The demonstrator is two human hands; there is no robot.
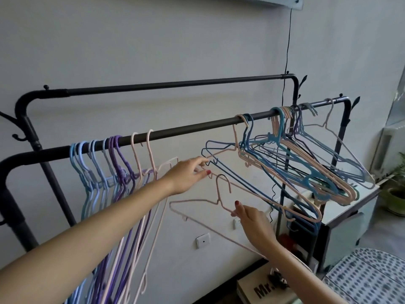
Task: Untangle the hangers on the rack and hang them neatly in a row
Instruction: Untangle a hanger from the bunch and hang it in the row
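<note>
A black rack has a front bar (186, 130) and a higher back bar (175, 84). On the front bar's left part, blue, purple and pink hangers (114, 163) hang side by side. On its right part sits a tangled cluster of blue and pink hangers (306, 172), tilted out to the right. My right hand (252, 218) pinches the shoulder of a loose pink hanger (221, 194), held below the bar with its hook up. My left hand (190, 172) grips the left tips of a dark blue and a pink hanger (219, 153) from the tangle.
A white cabinet (350, 207) stands under the rack's right end, with a potted plant (396, 194) beyond it. A black cable (287, 51) hangs down the wall behind. A box (263, 290) and a dotted cushion (368, 277) lie at bottom right. Coat hooks (19, 134) stick out on the rack's left post.
</note>
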